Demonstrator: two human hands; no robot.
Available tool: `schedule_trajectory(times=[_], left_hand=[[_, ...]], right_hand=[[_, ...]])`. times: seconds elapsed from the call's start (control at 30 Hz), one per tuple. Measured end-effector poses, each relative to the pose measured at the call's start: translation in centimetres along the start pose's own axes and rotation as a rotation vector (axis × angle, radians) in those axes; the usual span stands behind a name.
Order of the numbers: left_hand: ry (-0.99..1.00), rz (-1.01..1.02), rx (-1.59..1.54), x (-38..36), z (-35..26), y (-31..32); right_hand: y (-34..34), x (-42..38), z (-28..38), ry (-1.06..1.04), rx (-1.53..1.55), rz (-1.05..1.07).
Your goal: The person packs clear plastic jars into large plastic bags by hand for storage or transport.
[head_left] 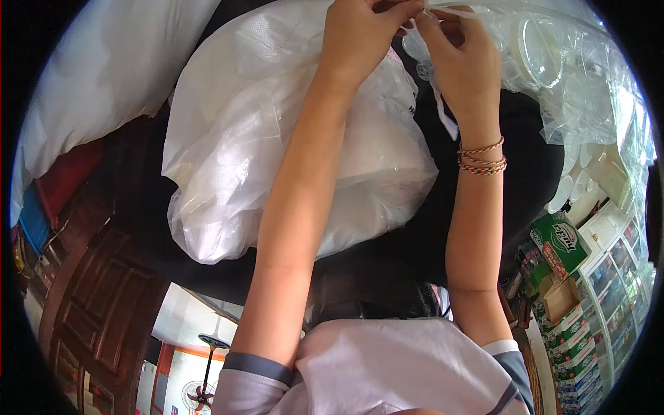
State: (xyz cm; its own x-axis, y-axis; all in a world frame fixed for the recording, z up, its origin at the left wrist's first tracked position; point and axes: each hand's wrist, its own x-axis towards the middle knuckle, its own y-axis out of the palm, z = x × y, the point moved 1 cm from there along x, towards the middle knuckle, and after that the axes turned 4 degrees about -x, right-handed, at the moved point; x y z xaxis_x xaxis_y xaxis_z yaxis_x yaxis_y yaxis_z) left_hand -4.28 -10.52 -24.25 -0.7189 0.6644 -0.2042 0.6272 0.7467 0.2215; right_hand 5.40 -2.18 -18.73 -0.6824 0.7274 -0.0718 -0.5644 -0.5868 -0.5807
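Note:
At the top edge, my left hand (pixel 360 38) has its thumb and fingers pinched together on a thin white plastic strip (pixel 446 114), whose loose end dangles below. Close beside it, my right hand (pixel 470 66), with braided bracelets at the wrist, also pinches the strip, its fingertips almost meeting the left ones. A bulky translucent white plastic bag (pixel 235 138) lies on my lap under my left forearm. Right of my hands is a clear plastic bag (pixel 588 90) with round clear plastic pieces in it. The exact grip is partly cut off by the frame's top.
Another large white sack (pixel 111 76) stands at the upper left. Green boxes (pixel 560 242) are stacked at the right beside a glass-paned cabinet (pixel 615 256). A dark wooden door (pixel 104 304) and a standing fan (pixel 200 394) appear at the lower left.

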Motion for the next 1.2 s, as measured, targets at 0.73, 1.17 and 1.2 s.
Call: schedule_trajectory(times=[0.73, 1.17, 1.2], left_hand=[[0.414, -0.186, 0.236, -0.7, 0.5, 1.5], [0.042, -0.003, -0.405, 0.1, 3.3, 0.7], [0.029, -0.007, -0.414, 0.2, 3.3, 0.9]], right_hand=[[-0.5, 0.2, 0.1, -0.029, 0.001, -0.141], [-0.2, -0.7, 1.9, -0.196, -0.128, -0.081], [-0.3, -0.7, 1.7, -0.224, -0.161, -0.114]])
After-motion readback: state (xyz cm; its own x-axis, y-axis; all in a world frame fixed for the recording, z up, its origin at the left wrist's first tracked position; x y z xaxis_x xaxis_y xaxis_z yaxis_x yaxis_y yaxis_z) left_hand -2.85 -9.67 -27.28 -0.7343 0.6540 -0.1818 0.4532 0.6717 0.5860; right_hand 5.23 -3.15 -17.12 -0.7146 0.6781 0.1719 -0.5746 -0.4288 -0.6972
